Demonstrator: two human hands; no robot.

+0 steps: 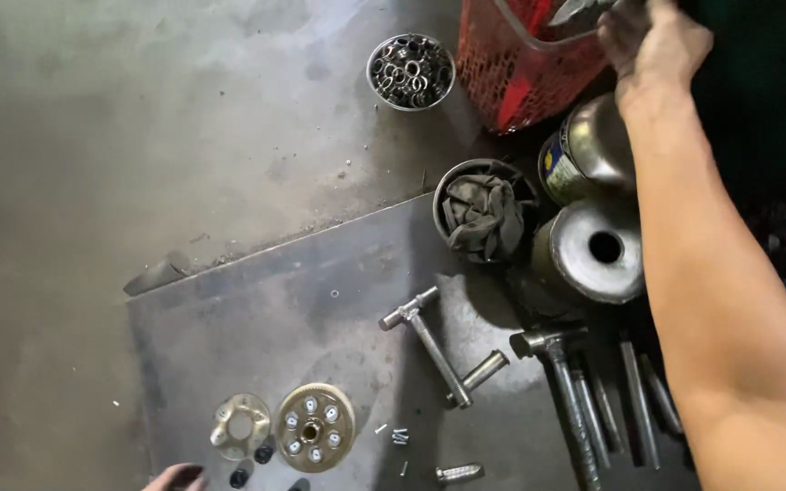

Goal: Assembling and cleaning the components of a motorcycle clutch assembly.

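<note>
My right hand (649, 41) reaches up to the top right and grips a grey metal tool (575, 11) at the rim of a red mesh basket (520, 73). Only the fingertips of my left hand (175, 476) show at the bottom edge, close to a flat metal plate with a centre hole (240, 425). Next to that plate lies a round gear-like disc with several white studs (316, 426). Both rest on a dark steel sheet (256, 300) on the floor.
A T-shaped metal tool (429, 341) and a hammer (561, 382) lie on the sheet, with several rods (639, 400) at the right. A tin of rings (410, 71), a tin of rags (486, 214) and two metal cans (593, 255) stand behind.
</note>
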